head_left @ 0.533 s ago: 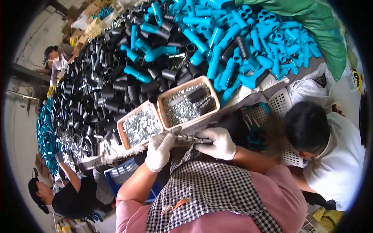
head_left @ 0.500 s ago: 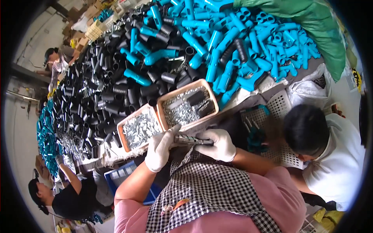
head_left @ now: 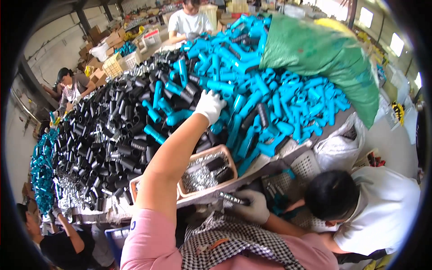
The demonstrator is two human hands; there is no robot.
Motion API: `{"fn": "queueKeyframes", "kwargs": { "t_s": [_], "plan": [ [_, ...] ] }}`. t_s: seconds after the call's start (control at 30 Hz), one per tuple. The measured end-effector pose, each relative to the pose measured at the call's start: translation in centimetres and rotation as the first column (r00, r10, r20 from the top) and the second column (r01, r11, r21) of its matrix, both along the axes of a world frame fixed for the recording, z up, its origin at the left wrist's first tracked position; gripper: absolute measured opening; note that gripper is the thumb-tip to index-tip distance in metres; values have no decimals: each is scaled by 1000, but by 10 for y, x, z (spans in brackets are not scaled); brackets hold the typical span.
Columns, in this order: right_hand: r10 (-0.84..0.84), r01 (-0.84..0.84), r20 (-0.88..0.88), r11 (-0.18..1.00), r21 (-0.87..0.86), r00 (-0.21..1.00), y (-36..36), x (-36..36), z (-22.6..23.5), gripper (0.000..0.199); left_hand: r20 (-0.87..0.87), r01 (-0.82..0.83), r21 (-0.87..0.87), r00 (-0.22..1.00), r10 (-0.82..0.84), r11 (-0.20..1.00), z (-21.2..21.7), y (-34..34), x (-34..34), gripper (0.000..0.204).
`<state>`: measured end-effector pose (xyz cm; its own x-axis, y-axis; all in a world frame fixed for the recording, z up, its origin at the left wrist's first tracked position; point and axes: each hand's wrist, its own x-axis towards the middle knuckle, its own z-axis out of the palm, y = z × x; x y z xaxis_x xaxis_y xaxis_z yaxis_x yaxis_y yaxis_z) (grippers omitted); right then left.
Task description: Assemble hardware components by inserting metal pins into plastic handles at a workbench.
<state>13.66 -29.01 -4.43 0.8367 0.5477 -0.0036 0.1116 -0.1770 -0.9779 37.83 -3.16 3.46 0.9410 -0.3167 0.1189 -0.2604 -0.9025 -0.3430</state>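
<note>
My left hand (head_left: 210,106), in a white glove, is stretched far out over the heap. Its fingers are apart at the border between the turquoise plastic handle parts (head_left: 245,105) and the black plastic sleeves (head_left: 119,126); whether the tips touch a part is hard to make out. Near my apron, my right hand (head_left: 253,207), also gloved, is closed around a black-and-silver cylindrical part (head_left: 231,198), whose metal end points left. Just beyond it stands a pale orange bin (head_left: 234,166) with small metal pieces and black sleeves inside. My left forearm partly hides a second such bin (head_left: 134,191).
A co-worker in white (head_left: 382,207) bends close on my right, beside a perforated crate (head_left: 306,165). A green sack (head_left: 319,49) lies over the heap's far right. Other people work at the far side and left. A blue crate (head_left: 112,240) stands below the table edge.
My left hand has let go of the cylindrical part and reached forward to the heap. My right hand keeps the part, slightly lower. The view has tilted up, showing another person across the table.
</note>
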Motion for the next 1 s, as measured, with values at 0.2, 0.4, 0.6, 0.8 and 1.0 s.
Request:
{"fn": "queueKeyframes", "kwargs": {
  "t_s": [0.2,0.4,0.6,0.8,1.0],
  "plan": [
    [-55,58,61,997,-48,997,-4,-12,18,35,311,322,-194,916,-253,927,9,39,-39,28],
    [-28,16,97,992,125,995,8,-11,-6,24,309,152,-910,868,389,386,7,66,-168,51],
    [39,-42,97,999,24,995,30,-10,11,28,-168,-10,-834,957,238,-551,20,56,-297,69],
    [166,-161,246,986,-41,955,55,-16,14,32,-425,-203,-670,894,144,-714,-16,51,-374,27],
    [347,-333,280,938,-99,895,65,-21,23,31,-424,-274,-538,905,-25,-797,-28,77,-422,24]
  ]
}}
